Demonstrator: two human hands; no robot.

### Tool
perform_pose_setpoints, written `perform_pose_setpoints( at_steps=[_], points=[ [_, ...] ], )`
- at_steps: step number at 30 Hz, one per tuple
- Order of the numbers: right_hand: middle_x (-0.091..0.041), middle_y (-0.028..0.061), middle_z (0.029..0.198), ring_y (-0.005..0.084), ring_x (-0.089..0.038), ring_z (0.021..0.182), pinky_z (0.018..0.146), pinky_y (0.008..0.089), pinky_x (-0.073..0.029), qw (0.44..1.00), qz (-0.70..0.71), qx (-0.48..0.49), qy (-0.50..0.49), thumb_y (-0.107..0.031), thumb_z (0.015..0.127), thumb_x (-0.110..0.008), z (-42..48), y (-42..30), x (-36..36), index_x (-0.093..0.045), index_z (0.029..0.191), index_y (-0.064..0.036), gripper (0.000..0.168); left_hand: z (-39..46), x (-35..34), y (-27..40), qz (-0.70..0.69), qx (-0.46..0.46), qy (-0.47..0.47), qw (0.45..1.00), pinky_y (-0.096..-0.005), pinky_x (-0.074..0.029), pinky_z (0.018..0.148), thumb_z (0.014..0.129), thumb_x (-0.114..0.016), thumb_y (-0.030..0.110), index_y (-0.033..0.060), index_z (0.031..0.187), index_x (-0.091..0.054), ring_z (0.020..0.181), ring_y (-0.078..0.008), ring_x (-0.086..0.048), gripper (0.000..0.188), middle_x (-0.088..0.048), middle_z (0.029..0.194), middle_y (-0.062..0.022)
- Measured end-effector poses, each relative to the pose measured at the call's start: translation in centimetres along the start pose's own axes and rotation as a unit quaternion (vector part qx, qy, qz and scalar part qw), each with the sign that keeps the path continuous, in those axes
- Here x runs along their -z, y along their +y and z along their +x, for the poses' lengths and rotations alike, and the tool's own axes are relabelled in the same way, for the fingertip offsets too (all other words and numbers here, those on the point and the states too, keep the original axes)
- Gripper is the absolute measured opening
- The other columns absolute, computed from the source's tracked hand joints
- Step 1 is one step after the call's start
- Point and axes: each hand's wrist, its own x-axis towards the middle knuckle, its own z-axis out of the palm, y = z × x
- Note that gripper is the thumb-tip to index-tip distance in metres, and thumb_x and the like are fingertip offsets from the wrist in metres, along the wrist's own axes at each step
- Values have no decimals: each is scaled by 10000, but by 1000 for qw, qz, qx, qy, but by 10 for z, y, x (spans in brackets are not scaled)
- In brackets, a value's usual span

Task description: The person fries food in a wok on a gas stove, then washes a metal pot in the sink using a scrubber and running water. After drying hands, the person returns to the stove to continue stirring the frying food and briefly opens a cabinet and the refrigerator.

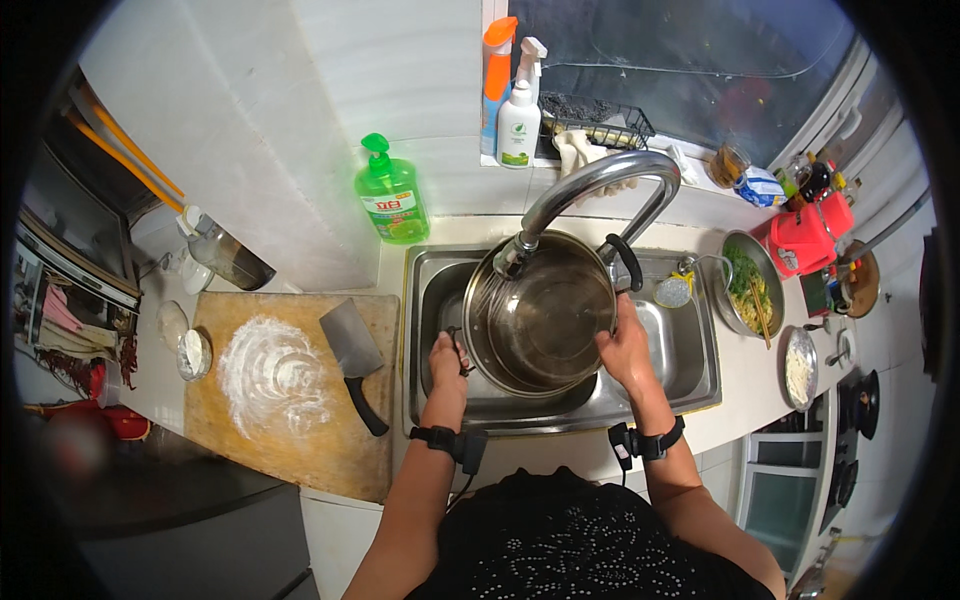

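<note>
A large stainless steel pot is tilted over the left basin of the steel double sink, its open mouth towards me. My left hand grips the pot's dark side handle. On the opposite side my right hand holds the rim, thumb at the edge and fingers mostly hidden behind the wall. The other black handle stands free above that hand. A curved chrome faucet reaches over the pot, and thin water streaks fall from its head into the left part of the pot.
Left of the sink, a floured wooden board bears a cleaver. Green dish soap stands behind. A steel mesh scrubber lies by the right basin. Farther right are a bowl with greens and chopsticks and a noodle dish.
</note>
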Motion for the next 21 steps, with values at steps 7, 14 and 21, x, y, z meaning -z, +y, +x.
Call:
perform_pose_setpoints(
  at_steps=[7,14,21],
  points=[
    [-502,226,1287,332,-510,1184,968,341,-414,996,43,30,73,45,738,-514,2,12,12,-369,1354,26,633,-6,-42,2,23,42,-75,996,-271,-401,514,984,-460,286,63,985,-532,589,-165,-463,235,-521,785,-36],
    [-601,99,1150,166,-556,1039,913,271,-425,942,322,-96,22,92,733,-461,-12,53,14,-455,1303,28,573,-53,-52,64,-322,116,-264,902,-190,-327,456,933,-522,439,36,987,-549,501,-50,-368,407,-455,687,39],
    [-629,61,1067,172,-580,952,866,282,-450,816,533,-219,-44,101,796,-478,-22,68,-87,-542,1184,-18,411,-83,-36,122,-275,-14,-374,886,-219,-246,354,965,-425,474,23,990,-536,366,-69,-296,465,-341,521,41]
  ],
)
